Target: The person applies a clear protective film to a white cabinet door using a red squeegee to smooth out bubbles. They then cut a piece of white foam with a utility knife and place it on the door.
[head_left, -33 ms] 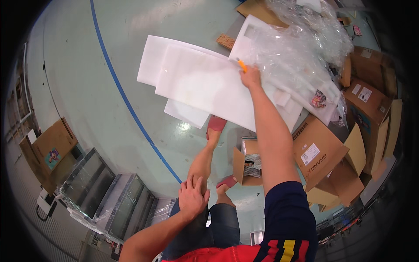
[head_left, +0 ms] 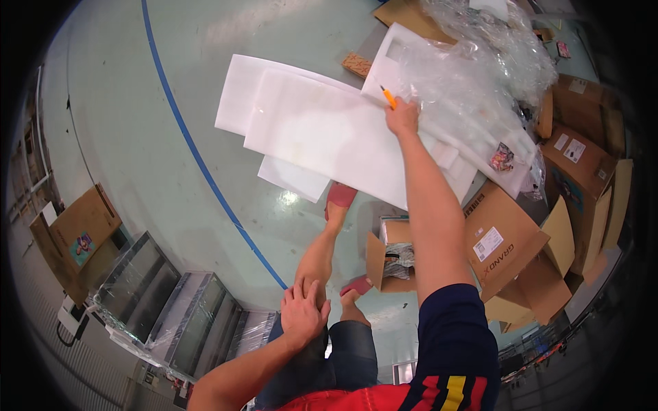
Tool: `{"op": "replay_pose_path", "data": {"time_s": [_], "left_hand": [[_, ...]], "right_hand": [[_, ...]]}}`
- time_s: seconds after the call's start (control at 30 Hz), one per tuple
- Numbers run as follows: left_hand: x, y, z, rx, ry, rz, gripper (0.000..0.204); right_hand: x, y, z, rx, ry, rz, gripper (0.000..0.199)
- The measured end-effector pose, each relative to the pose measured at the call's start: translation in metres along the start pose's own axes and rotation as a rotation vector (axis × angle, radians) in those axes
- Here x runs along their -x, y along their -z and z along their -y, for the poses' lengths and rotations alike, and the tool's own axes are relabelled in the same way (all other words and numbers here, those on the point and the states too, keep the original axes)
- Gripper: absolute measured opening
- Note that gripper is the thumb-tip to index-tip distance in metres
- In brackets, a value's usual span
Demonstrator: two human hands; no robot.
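An orange utility knife (head_left: 389, 98) is gripped in my right hand (head_left: 403, 118), its narrow tip pointing away to the upper left. That hand is over the right part of white foam sheets (head_left: 308, 123), which lie overlapped on the floor. Whether the hand touches the foam, I cannot tell. Beyond it, another white foam piece (head_left: 381, 72) with raised edges lies partly under clear plastic wrap (head_left: 459, 89). My left hand (head_left: 303, 312) rests on my left knee with its fingers stretched out, holding nothing. My left foot in a red shoe (head_left: 340, 194) is beside the foam's near edge.
Opened cardboard boxes (head_left: 504, 240) are heaped on the right. A small open carton (head_left: 397, 279) stands by my right foot. Plastic-wrapped metal-framed units (head_left: 195, 322) and a brown box (head_left: 82, 226) are at the lower left. Blue tape (head_left: 185, 130) runs along the floor.
My right hand with the utility knife has shifted slightly to the right and toward me. The left hand stays on the knee.
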State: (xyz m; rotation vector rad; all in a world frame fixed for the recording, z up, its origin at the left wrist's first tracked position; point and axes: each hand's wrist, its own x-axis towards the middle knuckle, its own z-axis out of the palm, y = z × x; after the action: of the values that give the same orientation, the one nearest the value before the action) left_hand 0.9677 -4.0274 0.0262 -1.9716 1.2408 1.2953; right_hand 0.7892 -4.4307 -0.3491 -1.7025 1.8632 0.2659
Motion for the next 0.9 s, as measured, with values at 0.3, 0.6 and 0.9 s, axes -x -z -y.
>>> {"op": "replay_pose_path", "data": {"time_s": [0.3, 0.6, 0.9], "left_hand": [[-0.016, 0.004, 0.001, 0.041, -0.011, 0.001, 0.065], [-0.018, 0.002, 0.003, -0.010, -0.108, -0.080, 0.063], [-0.019, -0.002, 0.009, -0.072, -0.160, -0.052, 0.061]], "right_hand": [[0.010, -0.035, -0.002, 0.310, -0.052, 0.201, 0.043], [0.061, -0.016, 0.020, 0.031, 0.149, -0.091, 0.025], [0.311, 0.191, 0.157, -0.920, 0.782, -0.325, 0.015]]}}
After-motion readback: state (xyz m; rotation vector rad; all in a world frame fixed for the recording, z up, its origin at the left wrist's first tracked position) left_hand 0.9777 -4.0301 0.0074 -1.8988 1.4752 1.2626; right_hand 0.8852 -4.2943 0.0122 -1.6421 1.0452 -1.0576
